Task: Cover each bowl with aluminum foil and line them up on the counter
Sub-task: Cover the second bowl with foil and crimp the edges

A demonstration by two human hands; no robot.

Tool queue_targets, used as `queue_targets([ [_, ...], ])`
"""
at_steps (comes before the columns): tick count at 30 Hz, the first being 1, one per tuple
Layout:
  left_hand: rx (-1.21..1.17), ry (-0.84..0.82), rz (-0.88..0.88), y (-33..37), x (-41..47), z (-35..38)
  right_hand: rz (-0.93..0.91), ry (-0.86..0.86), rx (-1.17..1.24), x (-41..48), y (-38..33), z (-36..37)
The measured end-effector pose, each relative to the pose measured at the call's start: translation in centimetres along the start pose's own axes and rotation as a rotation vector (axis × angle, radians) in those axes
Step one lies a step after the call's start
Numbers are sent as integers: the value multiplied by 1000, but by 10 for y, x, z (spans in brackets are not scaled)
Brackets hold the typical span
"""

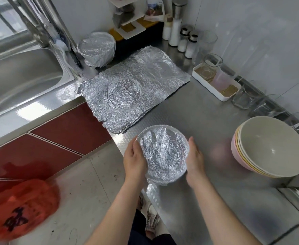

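Left hand (134,156), right hand (195,158): each grip curled round one side of covered bowl (164,154), foil tight over rim. Bowl at tabletop (207,112) edge, nearer than foil sheets (131,96). Bare bowl stack (269,147) right of sheets, well apart. Second covered bowl (96,48) just beyond sheets.

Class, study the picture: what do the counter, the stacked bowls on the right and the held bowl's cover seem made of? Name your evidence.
Counter: likely stainless steel, brushed with an embossed pattern; it reflects light. Stacked bowls: probably plastic or melamine, smooth pastel surfaces, thin rims. Held bowl's cover: aluminium foil, shiny and finely creased.
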State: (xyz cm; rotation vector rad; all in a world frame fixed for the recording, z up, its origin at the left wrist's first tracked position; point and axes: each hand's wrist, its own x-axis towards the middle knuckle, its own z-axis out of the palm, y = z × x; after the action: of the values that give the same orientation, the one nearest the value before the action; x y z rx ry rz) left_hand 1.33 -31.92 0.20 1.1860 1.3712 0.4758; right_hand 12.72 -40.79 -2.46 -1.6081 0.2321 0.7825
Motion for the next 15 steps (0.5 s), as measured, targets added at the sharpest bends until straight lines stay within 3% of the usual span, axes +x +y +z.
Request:
queue_targets([
  [5,-77,133,8,-16,0,9,-47,-5,-104,4,-13,6],
  [9,-90,110,-29,4,-8,5,-83,-70,-96,6,-17,1],
  [12,-87,110,-8,6,-7,1,-282,-113,-193,9,-22,-3],
  [15,-16,76,50,6,-10,1,-481,-55,-456,13,-27,-7],
])
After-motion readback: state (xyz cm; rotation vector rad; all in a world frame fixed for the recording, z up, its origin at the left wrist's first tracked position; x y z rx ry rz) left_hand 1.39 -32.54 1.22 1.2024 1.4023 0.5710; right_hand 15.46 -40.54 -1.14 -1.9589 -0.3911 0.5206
